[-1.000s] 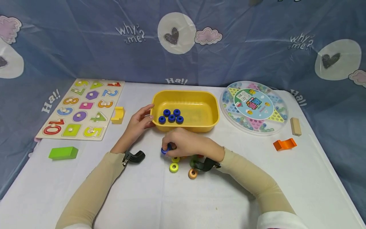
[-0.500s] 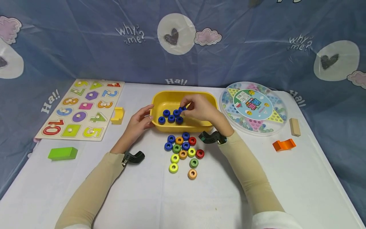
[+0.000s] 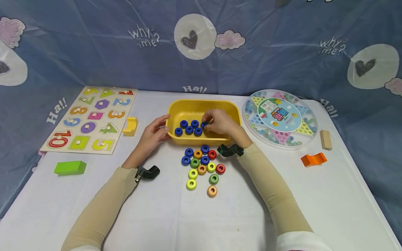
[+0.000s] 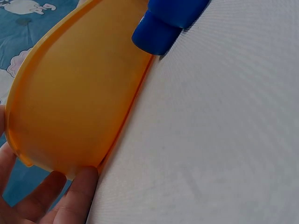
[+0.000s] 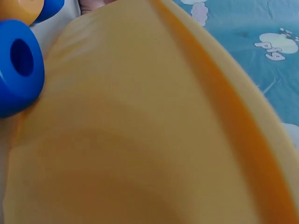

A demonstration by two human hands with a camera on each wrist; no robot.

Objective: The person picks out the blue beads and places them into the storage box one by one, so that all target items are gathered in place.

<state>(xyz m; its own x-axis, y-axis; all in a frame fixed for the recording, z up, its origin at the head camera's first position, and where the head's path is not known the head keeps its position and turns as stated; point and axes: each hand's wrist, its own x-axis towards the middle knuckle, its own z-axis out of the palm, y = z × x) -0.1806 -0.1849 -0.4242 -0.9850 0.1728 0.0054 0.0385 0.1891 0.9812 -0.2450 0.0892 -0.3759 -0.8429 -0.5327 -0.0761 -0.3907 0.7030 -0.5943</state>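
Note:
In the head view my left hand (image 3: pixel 153 135) rests at the left end of a yellow plastic tray (image 3: pixel 201 141). The left wrist view has its spread fingers (image 4: pixel 83 189) touching the tray's outer wall. Over the tray's inside, my right hand (image 3: pixel 221 122) pinches a blue ring bead (image 3: pixel 204 124), partly hidden by the fingers. Left of it, several blue ring beads (image 3: pixel 189 130) sit on the tray floor. In front of the tray lie loose ring beads: blue (image 3: pixel 185 160), orange (image 3: pixel 212 190), green (image 3: pixel 214 179), yellow (image 3: pixel 191 184) and red (image 3: pixel 221 169).
A number puzzle board (image 3: pixel 89 122) lies at the left, near a yellow block (image 3: pixel 130 126) and a green block (image 3: pixel 70 168). At the right are a round marble game board (image 3: pixel 279 116), a wooden block (image 3: pixel 325 139) and an orange curved block (image 3: pixel 313 159).
My right hand has carried a blue ring bead from the pile in front of the tray up into the tray, lowering it slightly rightward since half a second ago. The left hand stays put.

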